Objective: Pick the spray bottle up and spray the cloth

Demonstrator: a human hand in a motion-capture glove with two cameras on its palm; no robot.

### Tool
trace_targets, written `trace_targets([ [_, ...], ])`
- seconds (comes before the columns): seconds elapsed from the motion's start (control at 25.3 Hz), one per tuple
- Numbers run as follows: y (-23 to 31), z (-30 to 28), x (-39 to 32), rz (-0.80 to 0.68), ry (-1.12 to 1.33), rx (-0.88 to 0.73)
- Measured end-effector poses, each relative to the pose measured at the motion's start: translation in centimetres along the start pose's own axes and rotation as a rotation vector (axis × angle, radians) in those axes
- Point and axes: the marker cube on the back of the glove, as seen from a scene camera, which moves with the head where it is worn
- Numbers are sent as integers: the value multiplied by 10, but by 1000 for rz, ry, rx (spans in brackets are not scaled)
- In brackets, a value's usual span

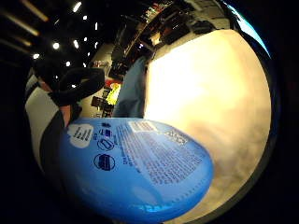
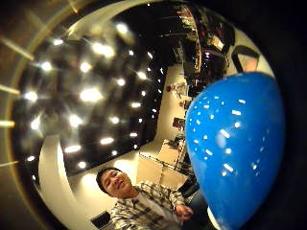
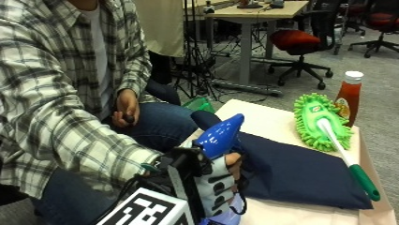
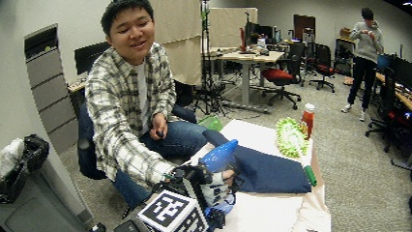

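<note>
Clearly, a glossy blue plastic spray bottle (image 3: 219, 133) is held upright in the black-gloved right hand (image 3: 218, 180) at the near edge of the cream-covered tabletop (image 3: 265, 121); the grip is curled round the bottle's neck, with bare fingertips (image 3: 233, 160) seen wrapped just under the blue head; the bottle's nozzle is pointed out over a dark navy cloth (image 3: 299, 171), which is spread flat on the tabletop just beside the hand; whether the bottle's base is touching the tabletop cannot be told; in the little finger side palm view the bottle's light blue body (image 1: 140, 170) with its printed label is seen filling much of the frame, close against the palm; in the thumb side palm view the rounded blue head (image 2: 235, 143) is seen equally close; beyond the cloth a bright green fluffy duster head (image 3: 319, 121) on a white and green handle (image 3: 349, 161) is laid across the cloth's far side; a red sauce bottle with a white cap (image 3: 349, 96) is stood upright just behind the duster; the person's bare left hand (image 3: 126, 110) is rested on the lap, closed round a small dark object.
</note>
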Motion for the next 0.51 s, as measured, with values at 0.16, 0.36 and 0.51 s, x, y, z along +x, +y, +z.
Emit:
trace_targets([
  [0.16,1,0,2,-9,0,92],
  [0.36,3,2,1,-7,20,184],
  [0.51,13,5,-6,-1,81,229],
])
